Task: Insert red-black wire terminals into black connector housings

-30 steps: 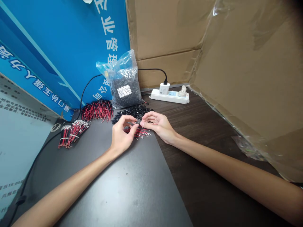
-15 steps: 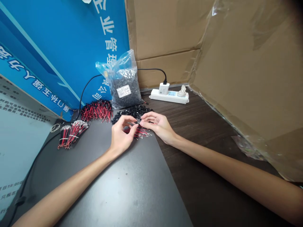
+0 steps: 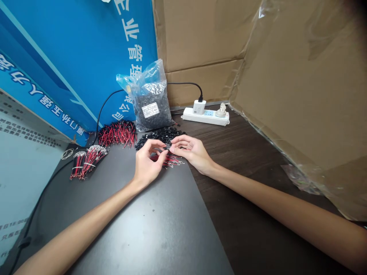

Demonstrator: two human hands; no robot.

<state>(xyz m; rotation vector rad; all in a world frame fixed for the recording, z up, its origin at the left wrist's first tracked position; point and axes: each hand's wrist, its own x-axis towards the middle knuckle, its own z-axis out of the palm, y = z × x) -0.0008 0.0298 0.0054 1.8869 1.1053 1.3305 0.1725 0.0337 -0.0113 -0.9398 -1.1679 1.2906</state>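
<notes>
My left hand point(image 3: 150, 160) pinches a small black connector housing point(image 3: 165, 148) between thumb and fingertips. Facing it, my right hand point(image 3: 192, 152) is closed on a thin red wire point(image 3: 185, 149), its fingertips almost meeting the left ones. Where the wire and the housing come together is too small to make out. Beneath the hands lies a spread of loose red and black wires point(image 3: 173, 160) with metal ends, partly covered by the left hand. Just behind them is a heap of black connector housings point(image 3: 162, 134).
A labelled clear bag of black parts point(image 3: 151, 110) stands behind the heap. To its left lie piled red-and-black wires point(image 3: 117, 134) and banded wire bundles point(image 3: 90, 160). A white power strip point(image 3: 205, 116) sits at the back right, by cardboard walls point(image 3: 200, 38). The grey board point(image 3: 137, 217) ends in front.
Both hands stay in almost the same place, fingertips together around the connector housing and wire. The view has shifted very slightly.
</notes>
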